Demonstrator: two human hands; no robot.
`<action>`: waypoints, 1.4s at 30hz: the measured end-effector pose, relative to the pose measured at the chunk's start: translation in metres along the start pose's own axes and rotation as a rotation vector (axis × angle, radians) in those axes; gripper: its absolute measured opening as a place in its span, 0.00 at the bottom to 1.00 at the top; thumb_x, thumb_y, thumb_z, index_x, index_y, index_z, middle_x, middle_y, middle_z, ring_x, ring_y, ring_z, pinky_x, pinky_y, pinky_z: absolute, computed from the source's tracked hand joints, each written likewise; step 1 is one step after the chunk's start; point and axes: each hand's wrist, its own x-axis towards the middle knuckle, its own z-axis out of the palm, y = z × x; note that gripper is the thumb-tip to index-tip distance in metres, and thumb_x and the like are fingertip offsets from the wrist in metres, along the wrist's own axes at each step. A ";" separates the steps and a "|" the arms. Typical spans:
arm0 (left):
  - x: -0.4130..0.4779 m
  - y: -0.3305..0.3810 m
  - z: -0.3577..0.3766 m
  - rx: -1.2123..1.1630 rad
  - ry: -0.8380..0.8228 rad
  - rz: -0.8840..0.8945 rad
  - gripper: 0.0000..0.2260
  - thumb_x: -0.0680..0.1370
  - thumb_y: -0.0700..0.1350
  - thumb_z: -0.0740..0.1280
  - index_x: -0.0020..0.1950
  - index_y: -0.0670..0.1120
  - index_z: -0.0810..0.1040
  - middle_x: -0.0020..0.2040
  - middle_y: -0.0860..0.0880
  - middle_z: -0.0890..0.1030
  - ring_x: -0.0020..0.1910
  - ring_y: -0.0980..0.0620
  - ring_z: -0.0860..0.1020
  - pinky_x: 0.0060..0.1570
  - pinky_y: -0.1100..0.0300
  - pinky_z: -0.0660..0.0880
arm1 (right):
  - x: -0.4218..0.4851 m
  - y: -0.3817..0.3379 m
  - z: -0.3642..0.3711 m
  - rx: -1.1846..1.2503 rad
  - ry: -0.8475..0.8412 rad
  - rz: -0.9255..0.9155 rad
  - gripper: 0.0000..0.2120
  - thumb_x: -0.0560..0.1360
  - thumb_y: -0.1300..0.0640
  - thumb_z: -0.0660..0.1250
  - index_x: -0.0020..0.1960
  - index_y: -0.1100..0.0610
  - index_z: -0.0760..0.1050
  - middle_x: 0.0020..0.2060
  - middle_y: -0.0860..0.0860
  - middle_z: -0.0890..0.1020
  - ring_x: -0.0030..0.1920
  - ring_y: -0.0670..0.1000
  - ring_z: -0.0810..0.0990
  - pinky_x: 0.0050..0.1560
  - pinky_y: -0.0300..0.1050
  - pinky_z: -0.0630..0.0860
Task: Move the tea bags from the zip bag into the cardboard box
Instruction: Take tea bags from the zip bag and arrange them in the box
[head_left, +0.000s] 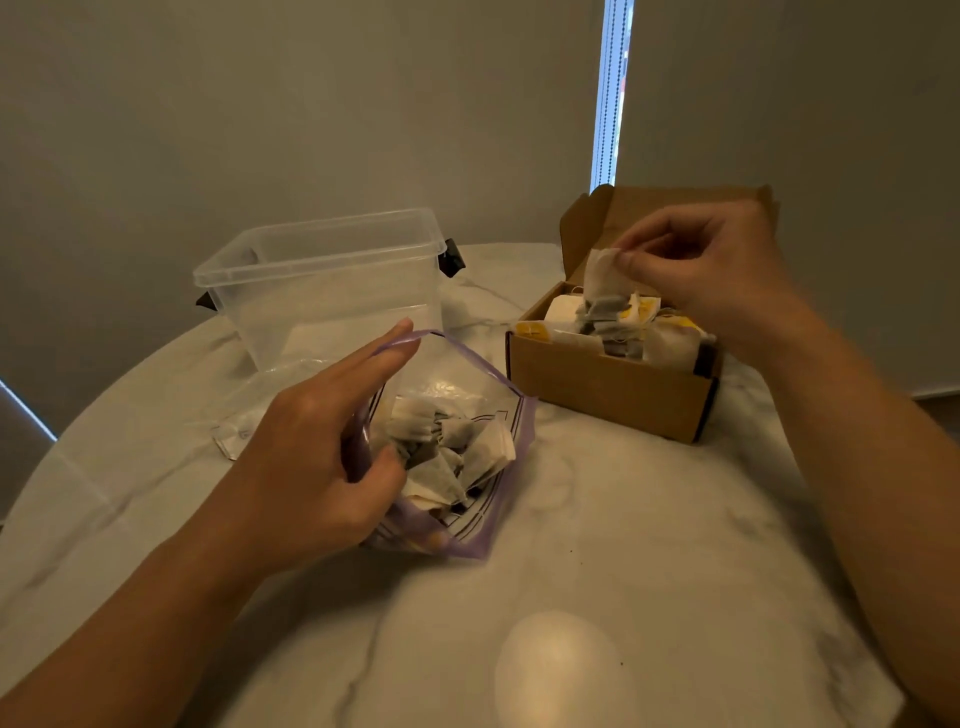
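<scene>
A clear zip bag (511, 415) with a purple rim stands open in the middle of the table, with several tea bags (447, 452) inside. My left hand (317, 457) grips the bag's left rim, thumb inside and fingers outside. To the right sits an open brown cardboard box (613, 384) with several tea bags in it. My right hand (711, 270) hovers over the box and pinches a white tea bag (602, 275) by its top edge; the bag hangs down into the box.
A clear plastic tub (322, 275) with black clips stands behind the zip bag. A crumpled clear wrapper (234, 431) lies left of the bag. The round marble table (623, 545) ends near the wall behind.
</scene>
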 end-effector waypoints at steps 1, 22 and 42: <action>0.000 0.000 0.000 0.000 0.000 0.000 0.33 0.67 0.35 0.66 0.73 0.41 0.71 0.74 0.49 0.70 0.32 0.74 0.72 0.34 0.80 0.66 | 0.000 0.000 0.000 0.022 -0.007 0.007 0.06 0.74 0.60 0.72 0.44 0.49 0.82 0.36 0.48 0.83 0.36 0.44 0.81 0.37 0.37 0.77; 0.011 -0.007 0.001 0.036 -0.022 0.041 0.34 0.66 0.34 0.65 0.74 0.41 0.69 0.75 0.48 0.69 0.50 0.76 0.74 0.37 0.82 0.65 | 0.007 0.011 0.006 -0.449 0.034 -0.123 0.11 0.74 0.59 0.72 0.56 0.54 0.79 0.42 0.49 0.81 0.38 0.44 0.77 0.40 0.35 0.71; 0.008 -0.004 -0.001 -0.009 -0.047 -0.069 0.36 0.67 0.38 0.64 0.77 0.47 0.66 0.77 0.55 0.66 0.60 0.60 0.75 0.45 0.76 0.72 | -0.060 -0.065 0.044 -0.444 -0.744 -0.565 0.10 0.71 0.55 0.75 0.53 0.48 0.83 0.47 0.44 0.83 0.45 0.43 0.79 0.43 0.34 0.74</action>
